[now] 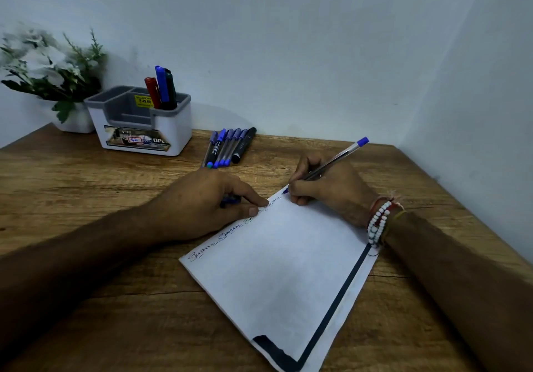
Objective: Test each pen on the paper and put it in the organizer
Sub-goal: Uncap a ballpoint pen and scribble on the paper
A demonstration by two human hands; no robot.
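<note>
Right hand [326, 187] grips a clear-barrelled pen [331, 163] in a writing pinch. The blue tip sits on the far corner of the paper [282, 270] and the blue end cap points up toward the far-right corner of the table [86, 198]. The wrist, wrapped in beaded bracelets [377, 221], rests on the paper's right edge, and the forearm runs back along the table's right edge.

Left hand [202, 201] lies palm down just left of it. Its thumb and forefinger are stretched onto the sheet's far edge, pinning it, while the other fingers curl over a small blue piece [230, 198] — probably a cap, mostly hidden. The two hands are close but not touching.

The sheet lies skewed, from the middle of the table to its near edge. A line of handwriting runs along its far edge and a dark band down its right side.

The organizer [144, 129] stands by the far edge toward the far-left corner, with three markers [161, 88] upright in its rear compartment. Just to its right a row of pens [225, 148] lies flat. A strip of bare wood separates that row from the hands, and a wider bare stretch runs along the left side.

A potted plant [49, 65] fills the far-left corner.
</note>
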